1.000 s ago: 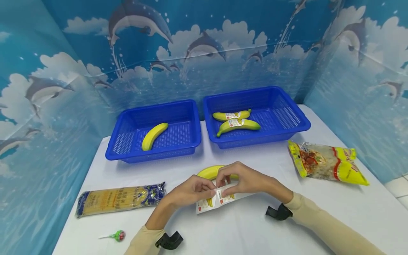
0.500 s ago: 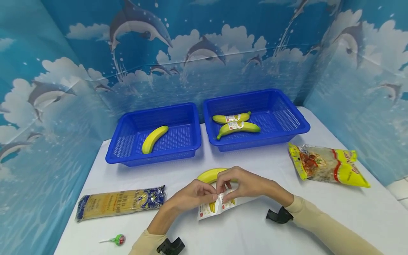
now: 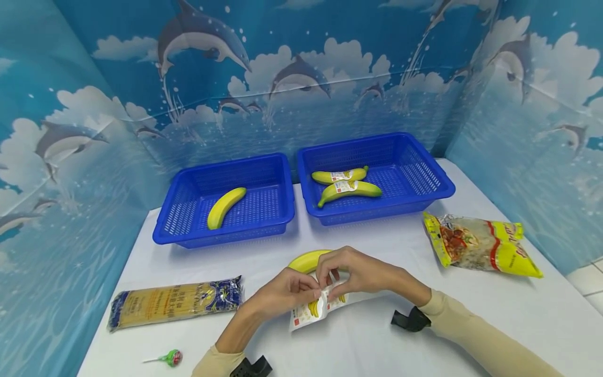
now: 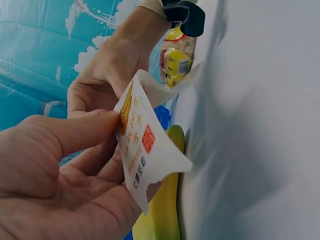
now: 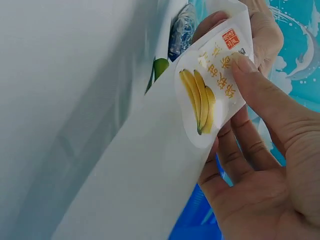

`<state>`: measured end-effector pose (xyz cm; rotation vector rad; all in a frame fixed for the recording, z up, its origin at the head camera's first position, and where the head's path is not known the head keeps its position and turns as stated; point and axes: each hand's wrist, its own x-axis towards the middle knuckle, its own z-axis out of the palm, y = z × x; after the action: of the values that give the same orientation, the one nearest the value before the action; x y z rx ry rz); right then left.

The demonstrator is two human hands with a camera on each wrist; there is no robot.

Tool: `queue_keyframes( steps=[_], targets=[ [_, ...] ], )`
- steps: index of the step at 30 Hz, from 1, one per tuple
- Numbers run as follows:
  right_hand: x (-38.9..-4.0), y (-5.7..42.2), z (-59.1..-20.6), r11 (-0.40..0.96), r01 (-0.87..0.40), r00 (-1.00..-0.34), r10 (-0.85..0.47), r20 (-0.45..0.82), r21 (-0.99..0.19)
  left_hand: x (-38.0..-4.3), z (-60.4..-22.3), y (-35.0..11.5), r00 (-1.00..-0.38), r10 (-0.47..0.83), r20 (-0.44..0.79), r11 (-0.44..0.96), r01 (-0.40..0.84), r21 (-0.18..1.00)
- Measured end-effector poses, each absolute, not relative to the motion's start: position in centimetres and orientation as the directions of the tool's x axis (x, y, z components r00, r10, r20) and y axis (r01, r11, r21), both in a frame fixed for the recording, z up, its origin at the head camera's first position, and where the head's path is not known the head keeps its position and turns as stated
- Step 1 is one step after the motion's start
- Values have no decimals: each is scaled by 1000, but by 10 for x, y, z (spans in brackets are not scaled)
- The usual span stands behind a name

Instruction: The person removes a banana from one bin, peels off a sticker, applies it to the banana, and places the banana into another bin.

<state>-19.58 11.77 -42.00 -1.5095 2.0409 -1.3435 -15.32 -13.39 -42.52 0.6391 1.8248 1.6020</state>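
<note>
Nearest the front edge of the white table (image 3: 363, 348), on the left, lies a lollipop (image 3: 175, 358) with a green and red wrapper, its white stick pointing left. A black wrist mount (image 3: 251, 368) sits on the left forearm, and another (image 3: 412, 320) on the right. Between the forearms, above the tabletop, both hands hold one white label sheet (image 3: 303, 318): the left hand (image 3: 285, 292) pinches it between thumb and fingers, and the right hand (image 3: 353, 269) pinches it just beside, with the strip bent between them. Its labels carry a yellow banana bunch, a red square stamp, orange Chinese characters and smaller dark ones, none clear enough to read surely.

To the left lies a long pasta packet (image 3: 176, 303), golden with blue ends; its Chinese and Latin lettering is too blurred to make out. Just beyond the hands rests a loose banana (image 3: 307, 262), partly hidden by the right hand and the sheet. Well to the right is a noodle bag (image 3: 482, 243), yellow and clear with red bands, a food picture and illegible print.

Farther back, two blue baskets stand side by side. The left basket (image 3: 223, 233) holds one yellow banana (image 3: 226, 208); the right basket (image 3: 386, 209) holds two greenish-yellow bananas (image 3: 349, 192), each with a white banana-picture label across its middle. Behind hangs a dolphin-print curtain (image 3: 301, 120).
</note>
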Motion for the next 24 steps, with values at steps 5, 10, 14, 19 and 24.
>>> queue_keyframes(
  steps=[5,10,14,19,24],
  targets=[
    [-197,119,-421,26,-615,-428,-850,306,-788,-150,-423,-131,-759,626,-179,200,-66,978],
    [-197,120,-419,31,-606,-440,-845,303,-795,-147,-419,-128,-810,537,-236,236,-124,964],
    [-197,119,-419,25,-599,-437,-848,300,-801,-147,-418,-128,-806,536,-252,215,-158,964],
    [-196,117,-421,13,-602,-427,-850,308,-798,-146,-419,-127,-784,567,-253,183,-180,967],
    [-194,117,-420,26,-607,-430,-851,300,-795,-146,-419,-125,-782,567,-260,193,-181,964]
  ],
)
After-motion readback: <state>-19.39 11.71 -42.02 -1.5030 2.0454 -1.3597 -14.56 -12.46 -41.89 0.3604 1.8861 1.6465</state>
